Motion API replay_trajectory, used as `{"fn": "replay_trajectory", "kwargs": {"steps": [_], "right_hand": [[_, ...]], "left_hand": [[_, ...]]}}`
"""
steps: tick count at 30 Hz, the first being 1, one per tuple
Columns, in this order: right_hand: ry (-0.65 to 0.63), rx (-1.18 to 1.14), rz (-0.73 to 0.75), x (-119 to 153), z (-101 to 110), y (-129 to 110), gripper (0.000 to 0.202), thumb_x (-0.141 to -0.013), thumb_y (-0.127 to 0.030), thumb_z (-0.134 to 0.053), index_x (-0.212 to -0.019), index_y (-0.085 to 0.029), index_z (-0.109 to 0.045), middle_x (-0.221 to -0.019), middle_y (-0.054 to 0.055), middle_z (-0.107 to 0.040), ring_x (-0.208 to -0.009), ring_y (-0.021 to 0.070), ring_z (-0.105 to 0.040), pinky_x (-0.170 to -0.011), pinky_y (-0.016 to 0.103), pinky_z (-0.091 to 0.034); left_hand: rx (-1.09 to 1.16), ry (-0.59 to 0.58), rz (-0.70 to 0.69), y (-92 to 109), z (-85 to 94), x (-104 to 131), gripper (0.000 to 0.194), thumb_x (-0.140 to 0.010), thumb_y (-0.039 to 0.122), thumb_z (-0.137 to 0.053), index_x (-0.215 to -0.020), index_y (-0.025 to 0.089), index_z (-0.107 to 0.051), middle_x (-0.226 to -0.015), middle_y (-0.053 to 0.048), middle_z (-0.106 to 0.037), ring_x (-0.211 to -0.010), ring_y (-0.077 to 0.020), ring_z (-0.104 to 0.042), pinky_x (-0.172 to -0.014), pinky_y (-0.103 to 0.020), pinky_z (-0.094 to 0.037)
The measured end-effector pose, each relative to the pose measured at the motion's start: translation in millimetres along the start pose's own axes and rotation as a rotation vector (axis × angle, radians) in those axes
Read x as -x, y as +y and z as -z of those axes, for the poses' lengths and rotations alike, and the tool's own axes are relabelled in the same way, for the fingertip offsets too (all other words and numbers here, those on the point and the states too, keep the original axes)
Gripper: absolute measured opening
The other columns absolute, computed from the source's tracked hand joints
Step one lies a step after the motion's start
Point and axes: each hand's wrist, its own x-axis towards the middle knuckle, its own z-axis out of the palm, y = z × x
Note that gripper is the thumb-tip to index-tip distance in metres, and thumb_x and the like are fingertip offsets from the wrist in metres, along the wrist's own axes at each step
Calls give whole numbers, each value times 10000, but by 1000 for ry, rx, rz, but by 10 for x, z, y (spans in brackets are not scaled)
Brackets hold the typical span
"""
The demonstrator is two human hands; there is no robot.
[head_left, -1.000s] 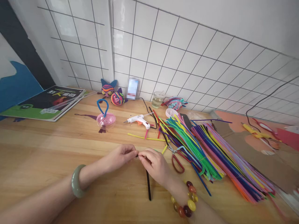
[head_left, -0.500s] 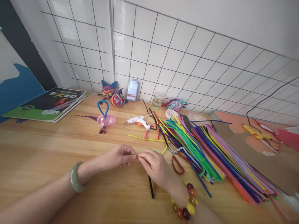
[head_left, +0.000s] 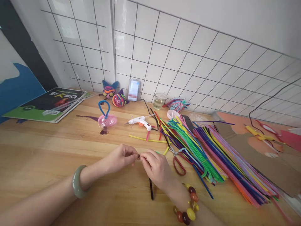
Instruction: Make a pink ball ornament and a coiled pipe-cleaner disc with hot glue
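My left hand (head_left: 124, 157) pinches a small dark bit of black pipe cleaner (head_left: 151, 189) between thumb and finger. Fingertips almost touching it, my right hand (head_left: 155, 168) is closed on the same piece, and a straight black length shows below that hand. How the piece is bent inside the fingers is hidden. Just right of my right hand lie scissors (head_left: 179, 166) with red handles. A green bundle of pipe cleaners (head_left: 199, 150) is beside them. Beyond my hands, a white glue gun (head_left: 142, 121) rests on its side.
A clear and pink plastic piece (head_left: 107, 121) with a blue pipe-cleaner loop stands behind my left hand. Striped crafted figures (head_left: 119, 99), a phone (head_left: 134, 90) and a glass cup (head_left: 160, 101) line the wall. A yellow glue gun (head_left: 258, 135) lies on cardboard at right; a book (head_left: 47, 103) lies at left.
Both hands stay close together with their fingers shifting slightly. More of the dark bit shows between the fingertips, and the hanging black end has swung a little left.
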Motion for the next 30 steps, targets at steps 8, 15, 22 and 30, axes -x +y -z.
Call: {"fn": "replay_trajectory", "kwargs": {"steps": [8, 15, 22, 30], "right_hand": [[156, -269, -197, 5, -58, -47, 185, -851, -164, -434, -896, -177, -613, -822, 61, -619, -771, 156, -579, -674, 268, -464], [217, -271, -193, -8, -97, -85, 218, -835, -158, -451, -915, -191, -652, -804, 67, -642, -748, 161, -598, -673, 280, -487], [204, -166, -158, -6, -145, -60, 213, -835, -148, -463, -944, -179, -643, -805, 74, -643, -747, 167, -594, -673, 290, -480], [100, -162, -172, 5, -46, 26, 128, -809, -177, -531, -848, -183, -653, -745, 34, -621, -655, 134, -571, -596, 242, -443]], "left_hand": [[41, 152, -55, 48, -96, 16, 234, -791, 271, -450, -614, 136, -520, -573, 33, -452, -566, -97, -399, -541, -200, -319], [156, 246, -64, -30, -171, -29, 260, -792, 320, -476, -620, 135, -536, -573, 22, -489, -569, -103, -427, -554, -206, -342], [249, 280, 12, -13, -243, -43, 300, -778, 363, -496, -588, 135, -534, -512, 34, -466, -465, -75, -373, -449, -190, -293], [501, 27, 225, 11, -163, -6, 326, -780, 370, -485, -579, 128, -568, -337, 57, -355, -310, -47, -249, -322, -179, -169]]}}
